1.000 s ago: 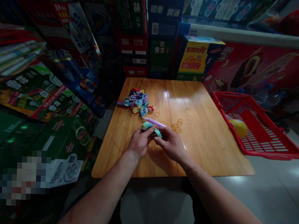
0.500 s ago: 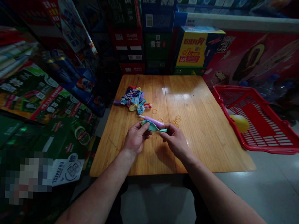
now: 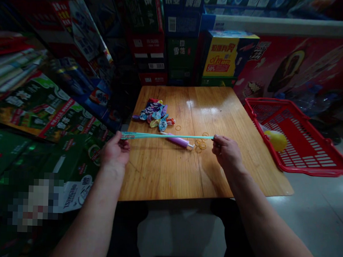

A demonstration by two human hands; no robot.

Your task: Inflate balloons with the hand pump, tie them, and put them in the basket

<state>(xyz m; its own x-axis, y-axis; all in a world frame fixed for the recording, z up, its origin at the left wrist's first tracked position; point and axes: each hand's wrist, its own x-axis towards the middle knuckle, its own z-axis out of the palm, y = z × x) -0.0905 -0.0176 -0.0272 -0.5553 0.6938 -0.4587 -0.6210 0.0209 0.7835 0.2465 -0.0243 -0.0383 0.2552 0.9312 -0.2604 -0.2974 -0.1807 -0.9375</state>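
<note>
A turquoise balloon (image 3: 165,136), not inflated, is stretched out long and thin above the table. My left hand (image 3: 116,151) pinches its wider, patterned end, and my right hand (image 3: 227,150) grips the narrow end. Below the stretched balloon lies a purple hand pump (image 3: 179,141) with a white nozzle and a white handle. Several tan rubber bands (image 3: 200,145) lie beside the pump, close to my right hand. Farther back on the left sits a pile of colourful, patterned deflated balloons (image 3: 153,113).
The wooden table (image 3: 164,180) stands between stacked drink cartons (image 3: 181,55) behind and green beer boxes (image 3: 55,154) at the left. A red plastic basket (image 3: 297,136) at the right holds a yellow balloon (image 3: 277,141).
My hands have moved far apart, the left one leftward and the right one rightward. Between them the turquoise balloon has gone from short and slack to long and taut.
</note>
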